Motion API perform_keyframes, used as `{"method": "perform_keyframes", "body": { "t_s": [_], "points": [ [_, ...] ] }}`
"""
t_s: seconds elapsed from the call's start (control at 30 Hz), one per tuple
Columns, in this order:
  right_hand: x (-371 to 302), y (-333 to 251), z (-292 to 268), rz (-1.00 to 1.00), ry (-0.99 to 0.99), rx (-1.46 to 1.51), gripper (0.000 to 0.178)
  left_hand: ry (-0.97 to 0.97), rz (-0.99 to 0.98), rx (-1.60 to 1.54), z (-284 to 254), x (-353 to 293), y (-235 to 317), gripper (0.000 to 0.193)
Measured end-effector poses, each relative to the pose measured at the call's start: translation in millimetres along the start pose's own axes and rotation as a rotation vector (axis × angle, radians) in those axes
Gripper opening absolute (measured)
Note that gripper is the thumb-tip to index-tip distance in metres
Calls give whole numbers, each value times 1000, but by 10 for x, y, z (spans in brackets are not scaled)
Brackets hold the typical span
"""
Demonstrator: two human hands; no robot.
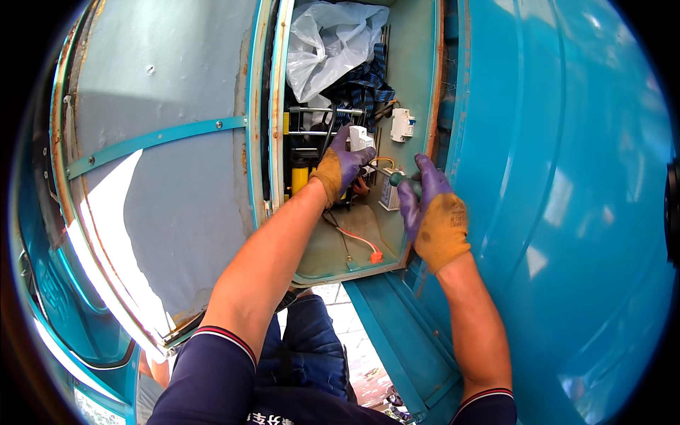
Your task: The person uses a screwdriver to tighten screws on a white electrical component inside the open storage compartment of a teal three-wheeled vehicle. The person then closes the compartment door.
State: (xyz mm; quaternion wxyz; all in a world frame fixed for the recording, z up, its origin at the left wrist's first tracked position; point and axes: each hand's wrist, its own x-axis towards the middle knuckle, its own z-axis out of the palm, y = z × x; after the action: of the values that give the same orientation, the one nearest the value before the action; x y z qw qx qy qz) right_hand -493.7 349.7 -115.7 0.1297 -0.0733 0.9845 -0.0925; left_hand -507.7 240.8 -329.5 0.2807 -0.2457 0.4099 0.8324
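The compartment [414,49], a pale green metal box with rust along its right border, stood open before the person; to its left hung a door [191,198] with a grey inner face crossed by one teal strip [159,146], to its right spread a glossy teal panel [545,177], and below it showed light paving [341,294]. Its mouth was bounded by raised side edges and a rounded lower rim, over which both forearms reached; the right hand [432,212] lay close to the right edge, the left hand [342,166] nearer the middle, with a small gap between them. Two gloves, purple and orange, were worn. The right hand held one screwdriver [405,181] by its green handle, inside the compartment's right part; the left hand's fingers were bent beside a white module [361,138], though whether they gripped it could not be told. Three white units were counted: this module at the compartment's centre, a breaker [402,125] on its right wall and a box [389,193] below that. One plastic bag [336,46] filled its top, one yellow cylinder [300,176] stood at its left, and one orange connector [375,258] lay at its bottom.
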Motion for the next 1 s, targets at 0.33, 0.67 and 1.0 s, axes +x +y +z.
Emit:
{"method": "perform_keyframes", "body": {
  "t_s": [0.33,0.67,1.0],
  "points": [
    [-211,52,135,457,-148,262,38,14,-35,96,46,-127,111,72],
    [-204,-75,-216,155,-318,-42,39,-36,-224,141,-5,-71,198,84],
    [-417,-120,0,287,-205,146,38,38,7,445,-44,197,-33,94]
  ]
}}
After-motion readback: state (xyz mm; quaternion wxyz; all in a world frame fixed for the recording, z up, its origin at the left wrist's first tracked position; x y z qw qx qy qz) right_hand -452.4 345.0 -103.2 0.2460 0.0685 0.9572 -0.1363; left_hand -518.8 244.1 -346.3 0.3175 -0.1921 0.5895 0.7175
